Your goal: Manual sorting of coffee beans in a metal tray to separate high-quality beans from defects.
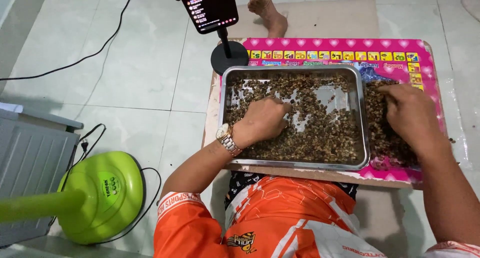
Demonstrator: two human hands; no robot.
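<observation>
A shiny metal tray (227,78) lies on a low pink table (427,58) and is spread with many small brown beans (325,133). My left hand (262,120), with a wristwatch on the wrist, rests knuckles-up in the tray, fingers curled among the beans. My right hand (410,110) lies palm-down on a separate heap of the same beans (387,143) piled on the table just right of the tray. Whether either hand grips any beans is hidden.
A phone (210,8) on a black round-based stand (229,58) rises at the table's far left corner. A bare foot (270,13) shows beyond the table. A green fan base (100,195) and a grey cabinet (30,163) stand on the tiled floor at left, with black cables.
</observation>
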